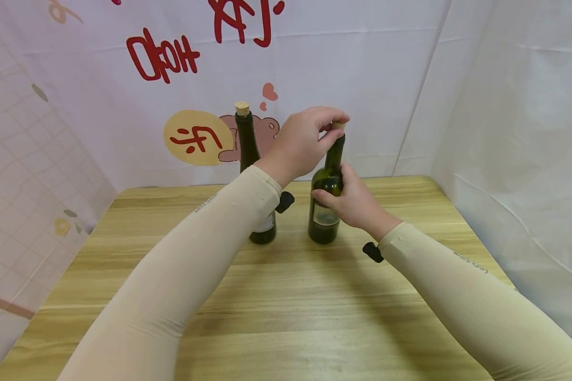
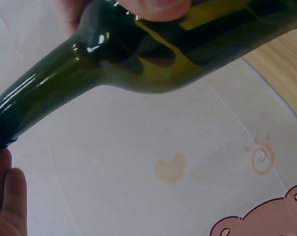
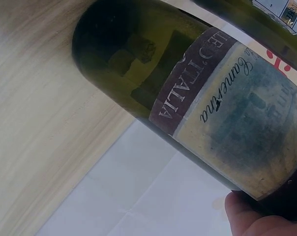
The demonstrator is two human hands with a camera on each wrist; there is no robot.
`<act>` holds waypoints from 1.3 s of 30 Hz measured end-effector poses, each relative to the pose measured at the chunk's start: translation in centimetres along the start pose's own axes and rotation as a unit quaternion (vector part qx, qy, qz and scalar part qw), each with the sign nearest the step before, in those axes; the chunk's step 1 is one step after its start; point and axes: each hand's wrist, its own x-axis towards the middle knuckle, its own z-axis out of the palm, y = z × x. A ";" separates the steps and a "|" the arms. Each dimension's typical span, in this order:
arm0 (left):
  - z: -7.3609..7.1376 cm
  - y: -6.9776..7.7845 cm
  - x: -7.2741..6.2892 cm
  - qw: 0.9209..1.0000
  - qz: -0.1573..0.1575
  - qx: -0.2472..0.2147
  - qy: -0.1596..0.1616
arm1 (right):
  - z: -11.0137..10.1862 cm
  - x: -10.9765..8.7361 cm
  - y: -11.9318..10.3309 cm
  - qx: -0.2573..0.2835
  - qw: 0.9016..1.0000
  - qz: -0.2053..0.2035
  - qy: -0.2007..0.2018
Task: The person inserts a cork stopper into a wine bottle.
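On the wooden table a green wine bottle [image 1: 323,232] stands upright, its worn label [image 3: 242,123] filling much of the right wrist view. My right hand [image 1: 359,203] grips it around the body, with the thumb on the near side. Up at the mouth, my left hand [image 1: 302,143] pinches a cork [image 1: 338,125] between thumb and fingers. The left wrist view shows the bottle's neck [image 2: 55,93] and left-hand fingers [image 2: 13,204] right at the mouth; the cork is hidden there.
A second dark green bottle [image 1: 248,138], topped with a cork [image 1: 242,108], stands just to the left, partly behind my left forearm. Behind the wooden table [image 1: 286,328] hangs a white printed cloth [image 1: 362,79], with more white cloth at the right side.
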 end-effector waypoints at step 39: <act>0.5 0.2 -0.3 0.998 -0.020 -0.037 0.052 | 0.0 -0.2 -0.1 -0.022 1.000 0.003 0.007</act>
